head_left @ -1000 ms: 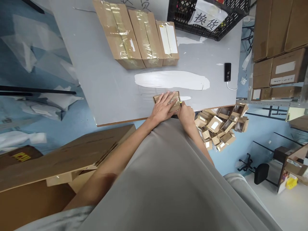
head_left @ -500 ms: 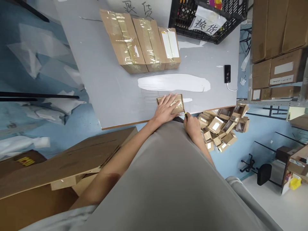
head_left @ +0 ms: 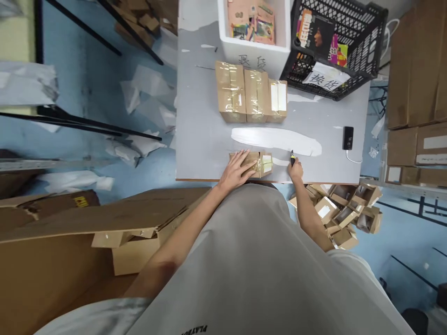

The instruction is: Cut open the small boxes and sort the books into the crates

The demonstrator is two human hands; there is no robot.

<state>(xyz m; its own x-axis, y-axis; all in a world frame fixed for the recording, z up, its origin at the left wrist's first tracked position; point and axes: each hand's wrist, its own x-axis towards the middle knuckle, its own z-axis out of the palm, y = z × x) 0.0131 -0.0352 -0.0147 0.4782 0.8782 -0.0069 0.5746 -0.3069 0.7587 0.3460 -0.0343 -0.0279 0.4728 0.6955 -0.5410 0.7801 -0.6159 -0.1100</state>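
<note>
My left hand (head_left: 233,174) lies across the left part of a small taped cardboard box (head_left: 266,165) at the table's near edge, fingers spread over its top. The box's right end, with clear tape and a pale label, shows beyond the fingers. My right hand (head_left: 296,171) is closed around a black and yellow utility knife (head_left: 292,159), its tip pointing away from me. The knife is to the right of the box, apart from it, beside a long white bare patch (head_left: 275,140) on the grey tabletop.
Three taped cartons (head_left: 256,100) stand in a row behind. Farther back are a white foam box (head_left: 254,51) and a black plastic crate (head_left: 335,83). A phone (head_left: 348,138) with a cable lies right. Opened boxes (head_left: 344,211) are piled below; a large carton (head_left: 80,270) stands left.
My right hand has moved the knife away from the box's right edge, off to the right. My left hand stays on the box, which appears turned slightly. The view has shifted.
</note>
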